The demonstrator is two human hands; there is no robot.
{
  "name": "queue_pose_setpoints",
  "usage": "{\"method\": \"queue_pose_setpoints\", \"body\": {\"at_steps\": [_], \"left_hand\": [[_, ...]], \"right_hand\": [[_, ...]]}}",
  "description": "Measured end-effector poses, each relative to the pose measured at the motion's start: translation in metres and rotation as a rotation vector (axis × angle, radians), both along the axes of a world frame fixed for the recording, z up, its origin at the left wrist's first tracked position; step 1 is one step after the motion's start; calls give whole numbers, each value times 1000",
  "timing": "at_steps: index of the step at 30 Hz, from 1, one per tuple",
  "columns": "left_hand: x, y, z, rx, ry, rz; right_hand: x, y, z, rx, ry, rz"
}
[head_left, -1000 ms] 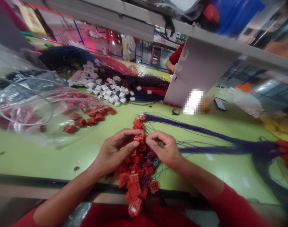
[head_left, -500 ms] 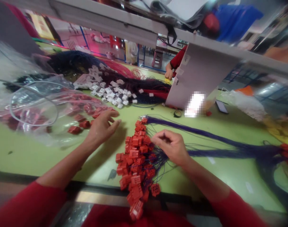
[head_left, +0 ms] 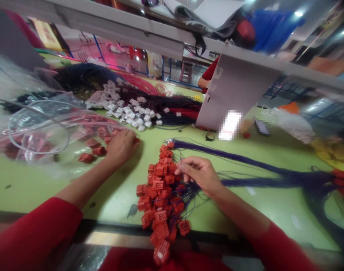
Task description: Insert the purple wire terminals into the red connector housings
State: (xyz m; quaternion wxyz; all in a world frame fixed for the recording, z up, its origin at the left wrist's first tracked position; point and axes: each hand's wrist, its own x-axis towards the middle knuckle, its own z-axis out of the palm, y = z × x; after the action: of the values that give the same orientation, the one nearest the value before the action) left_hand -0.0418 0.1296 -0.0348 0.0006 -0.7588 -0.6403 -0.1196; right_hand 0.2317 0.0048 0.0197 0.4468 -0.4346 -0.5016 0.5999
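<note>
My left hand (head_left: 121, 146) is closed at the right end of the loose red connector housings (head_left: 86, 157), and a red connector (head_left: 136, 140) shows at its fingertips. Part of it is hidden under the fingers. My right hand (head_left: 198, 171) pinches a thin wire, its tip just showing above the thumb and forefinger. Below and left of that hand lies a heap of red connectors (head_left: 157, 192) fitted on dark purple wires. It runs down over the table's front edge. A second purple wire bundle (head_left: 231, 156) stretches to the right behind my right hand.
White connectors (head_left: 135, 113) on dark wires lie at the back. A clear plastic bag (head_left: 33, 139) spreads at left. A grey panel (head_left: 234, 90) stands under a shelf, with black tape (head_left: 209, 136) and a phone (head_left: 262, 127) near it. Another person's arm (head_left: 208, 77) shows behind.
My left hand has come down onto the red connectors, its fingers closing from a spread pose. My right hand has shifted slightly left, still pinching, with the wire tip now showing.
</note>
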Motion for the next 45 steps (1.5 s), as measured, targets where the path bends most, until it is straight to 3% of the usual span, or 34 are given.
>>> {"method": "queue_pose_setpoints", "body": {"at_steps": [3,6,10,13,19,24,34,45], "left_hand": [[4,-14,-7,-25,-157,-97],[11,-28,-4,-59,-566,-131],[25,-50,20,-138,-1191,-143],[38,-71,38,-223,-1330,-200],[55,-100,43,-154,-1140,-381],[60,-107,46,-43,-1033,-457],[62,-116,62,248,-748,-611],[61,-116,62,290,-675,-664]], "right_hand": [[-3,-2,-2,62,-26,-30],[-4,-3,-2,57,-38,-26],[-4,-4,0,111,-98,-65],[-4,-8,1,279,-219,-135],[-2,-18,6,643,-531,-166],[-1,-18,10,787,-660,-130],[2,-19,16,785,-741,-54],[2,-20,20,639,-662,-6]]}}
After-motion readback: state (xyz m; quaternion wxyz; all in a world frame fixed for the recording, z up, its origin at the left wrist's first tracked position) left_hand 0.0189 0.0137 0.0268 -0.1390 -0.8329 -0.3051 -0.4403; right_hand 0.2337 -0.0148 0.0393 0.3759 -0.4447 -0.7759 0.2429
